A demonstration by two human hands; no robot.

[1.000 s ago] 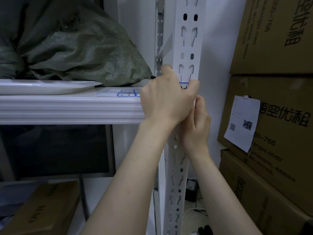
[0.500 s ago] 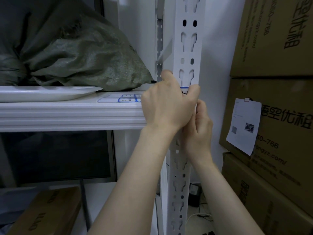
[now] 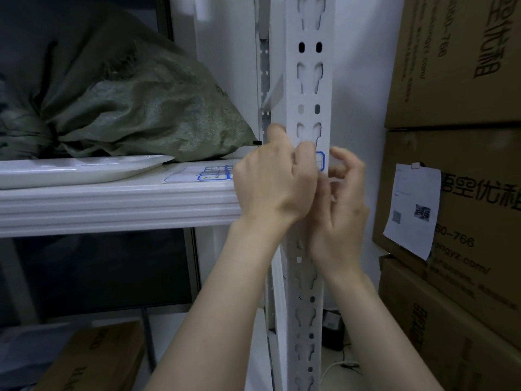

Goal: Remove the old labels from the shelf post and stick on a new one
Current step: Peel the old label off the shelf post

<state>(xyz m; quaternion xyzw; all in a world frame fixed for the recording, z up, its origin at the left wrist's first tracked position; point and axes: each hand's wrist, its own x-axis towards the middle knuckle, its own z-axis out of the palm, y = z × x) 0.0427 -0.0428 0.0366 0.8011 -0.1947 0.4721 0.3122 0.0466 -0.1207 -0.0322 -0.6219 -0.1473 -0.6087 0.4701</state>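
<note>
The white slotted shelf post runs top to bottom through the middle. A small blue-bordered label sits on its front face at shelf height. My left hand grips the post there, thumb up along its left edge, curled fingers covering most of the label. My right hand is just right of the post, motion-blurred, its curled fingers and thumb pinching a thin pale strip, apparently an old label. A sheet of blue-bordered labels lies on the shelf beside my left hand.
A green woven sack and a white tray sit on the shelf. Stacked cardboard boxes fill the right side, one with a white paper slip taped on. Another box stands low on the left.
My right hand has come off the post's right edge and swung out to the right. My left hand's fingers have drawn back, uncovering the blue-bordered label. The view has tilted slightly upward.
</note>
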